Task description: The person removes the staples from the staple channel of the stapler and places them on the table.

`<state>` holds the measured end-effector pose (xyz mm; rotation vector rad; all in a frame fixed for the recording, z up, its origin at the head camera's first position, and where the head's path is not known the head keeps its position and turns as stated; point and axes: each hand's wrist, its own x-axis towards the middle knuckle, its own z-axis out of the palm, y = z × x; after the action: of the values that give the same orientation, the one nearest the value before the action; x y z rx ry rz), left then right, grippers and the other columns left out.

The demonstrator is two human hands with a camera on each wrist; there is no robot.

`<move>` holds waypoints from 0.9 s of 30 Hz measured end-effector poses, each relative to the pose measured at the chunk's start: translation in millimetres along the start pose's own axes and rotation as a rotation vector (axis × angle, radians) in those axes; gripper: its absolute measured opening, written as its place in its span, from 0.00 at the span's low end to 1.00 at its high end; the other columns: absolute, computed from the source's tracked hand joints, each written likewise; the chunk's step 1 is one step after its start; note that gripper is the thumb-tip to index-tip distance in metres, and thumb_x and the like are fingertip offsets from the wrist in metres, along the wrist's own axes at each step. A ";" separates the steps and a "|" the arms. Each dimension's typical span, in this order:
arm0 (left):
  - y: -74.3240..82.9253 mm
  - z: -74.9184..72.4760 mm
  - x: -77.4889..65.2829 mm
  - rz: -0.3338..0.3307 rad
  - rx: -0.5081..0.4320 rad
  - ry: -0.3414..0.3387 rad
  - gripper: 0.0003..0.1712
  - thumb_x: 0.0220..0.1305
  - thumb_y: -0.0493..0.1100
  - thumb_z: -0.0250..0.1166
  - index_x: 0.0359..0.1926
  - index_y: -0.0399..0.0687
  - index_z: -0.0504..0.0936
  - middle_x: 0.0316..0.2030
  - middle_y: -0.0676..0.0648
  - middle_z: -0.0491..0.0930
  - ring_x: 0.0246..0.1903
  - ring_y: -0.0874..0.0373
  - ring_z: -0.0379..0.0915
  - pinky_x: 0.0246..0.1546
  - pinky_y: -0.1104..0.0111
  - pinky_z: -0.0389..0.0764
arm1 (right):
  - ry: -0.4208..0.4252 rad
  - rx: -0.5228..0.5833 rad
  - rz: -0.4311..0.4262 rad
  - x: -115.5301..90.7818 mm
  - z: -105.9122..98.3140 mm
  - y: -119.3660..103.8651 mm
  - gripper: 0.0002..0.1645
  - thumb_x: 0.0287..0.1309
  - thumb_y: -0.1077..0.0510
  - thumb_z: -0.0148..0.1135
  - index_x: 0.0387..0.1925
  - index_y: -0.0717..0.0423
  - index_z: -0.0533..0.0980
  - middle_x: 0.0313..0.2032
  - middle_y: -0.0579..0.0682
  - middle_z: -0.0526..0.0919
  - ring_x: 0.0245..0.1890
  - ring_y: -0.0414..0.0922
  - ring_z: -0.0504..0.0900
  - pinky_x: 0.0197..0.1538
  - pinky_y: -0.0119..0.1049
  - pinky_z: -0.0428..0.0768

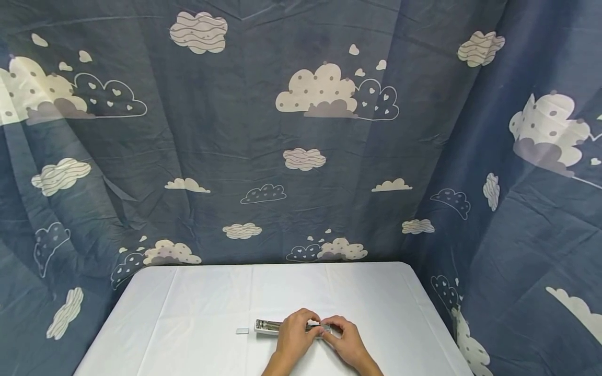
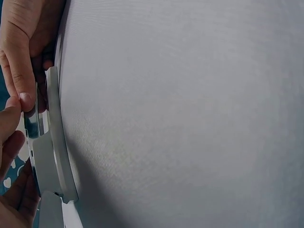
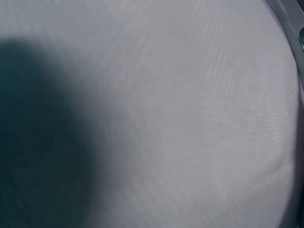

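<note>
A light grey and white stapler (image 1: 267, 327) lies lengthwise across the table, its metal inner channel showing from above. The left hand (image 1: 295, 335) reaches over its middle and grips it, thumb and fingers meeting near the right part. Round the stapler's right end, the right hand (image 1: 347, 340) pinches with thumb and index finger. In the left wrist view, both thumb tips come close together over the metal strip, and the right hand (image 2: 21, 42) is above. Only an edge of the stapler (image 3: 287, 23) enters the right wrist view. A small grey staple strip (image 1: 242, 331) lies left of the stapler.
The table (image 1: 197, 303) wears a white cloth with fold lines. Dark blue curtains (image 1: 244, 130) with cloud prints hang behind it and at both sides. A dark blurred shadow (image 3: 38, 133) fills the left of the right wrist view.
</note>
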<state>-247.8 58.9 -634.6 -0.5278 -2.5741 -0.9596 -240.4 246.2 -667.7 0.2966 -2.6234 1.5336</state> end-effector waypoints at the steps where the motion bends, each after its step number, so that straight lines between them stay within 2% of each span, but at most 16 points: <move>1: 0.5 -0.2 -0.1 -0.005 0.007 -0.009 0.12 0.50 0.52 0.81 0.36 0.60 0.90 0.36 0.61 0.88 0.39 0.62 0.86 0.36 0.69 0.85 | 0.000 -0.002 -0.002 -0.3 0.2 0.0 0.13 0.58 0.51 0.76 0.45 0.46 0.85 0.45 0.42 0.88 0.51 0.37 0.83 0.58 0.28 0.80; 7: 2.0 -2.2 -0.1 -0.013 0.060 -0.071 0.11 0.53 0.54 0.79 0.38 0.61 0.91 0.38 0.59 0.89 0.37 0.62 0.84 0.34 0.70 0.84 | 0.013 0.008 0.003 -0.3 1.4 -1.9 0.13 0.57 0.53 0.76 0.44 0.46 0.85 0.44 0.42 0.88 0.50 0.36 0.82 0.58 0.29 0.81; 12: 0.7 -3.1 -0.4 -0.013 0.047 -0.089 0.11 0.55 0.54 0.78 0.39 0.61 0.91 0.39 0.59 0.89 0.39 0.61 0.85 0.38 0.68 0.86 | 0.017 0.026 0.032 0.2 1.7 -3.2 0.13 0.56 0.53 0.78 0.43 0.45 0.85 0.44 0.41 0.88 0.49 0.35 0.81 0.58 0.29 0.81; 16: -1.9 -4.3 -0.3 -0.005 0.012 -0.082 0.11 0.56 0.53 0.77 0.40 0.59 0.91 0.39 0.59 0.89 0.40 0.62 0.85 0.39 0.68 0.86 | 0.006 0.004 0.047 0.9 1.2 -2.4 0.13 0.57 0.50 0.77 0.44 0.43 0.85 0.45 0.41 0.88 0.50 0.35 0.82 0.60 0.29 0.80; 22: -7.4 -10.0 -1.1 0.024 -0.042 -0.055 0.09 0.58 0.50 0.77 0.40 0.57 0.91 0.38 0.59 0.88 0.34 0.67 0.81 0.32 0.74 0.80 | -0.009 -0.022 0.064 2.2 0.0 -0.8 0.14 0.58 0.46 0.76 0.45 0.43 0.84 0.46 0.40 0.88 0.52 0.39 0.83 0.60 0.31 0.80; 27: -10.5 -15.0 -1.1 0.051 -0.063 -0.030 0.08 0.59 0.49 0.76 0.40 0.57 0.90 0.38 0.58 0.88 0.34 0.65 0.83 0.34 0.73 0.82 | -0.018 -0.023 0.061 2.2 -0.4 0.1 0.15 0.58 0.46 0.75 0.46 0.44 0.84 0.46 0.41 0.87 0.51 0.38 0.82 0.58 0.30 0.81</move>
<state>-248.8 41.1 -630.2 -0.6261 -2.5514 -1.0259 -242.6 246.3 -667.2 0.2319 -2.6857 1.5243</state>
